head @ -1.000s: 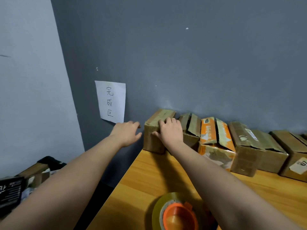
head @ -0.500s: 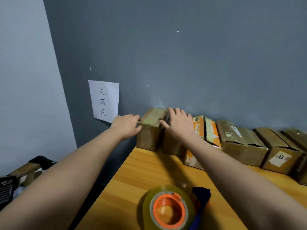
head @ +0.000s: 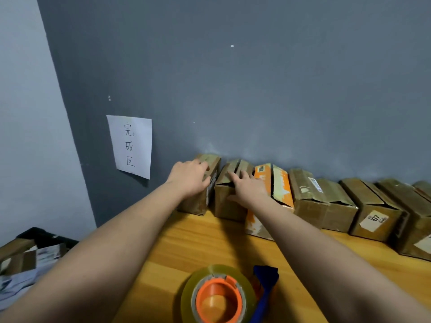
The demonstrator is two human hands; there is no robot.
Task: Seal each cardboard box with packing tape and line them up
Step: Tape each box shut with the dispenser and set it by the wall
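A row of cardboard boxes stands against the grey wall at the back of the wooden table (head: 191, 243). My left hand (head: 190, 178) cups the near top corner of the leftmost box (head: 198, 203), fingers curled over its right side. My right hand (head: 249, 186) lies on the second box (head: 227, 206), fingers spread on its top flaps and thumb on its front; a dark gap shows between those flaps. To the right stand an orange-printed box (head: 281, 183) and several brown boxes (head: 326, 206). A roll of clear packing tape (head: 218, 297) on an orange core lies near me.
A blue tape-cutter handle (head: 265, 279) lies against the roll's right side. A handwritten paper sign (head: 130, 145) hangs on the wall left of the boxes. Beyond the table's left edge, lower down, sit more cardboard pieces and papers (head: 25, 257).
My right hand left the leftmost box and settled on the second one. My left hand moved from beside the leftmost box onto its near corner.
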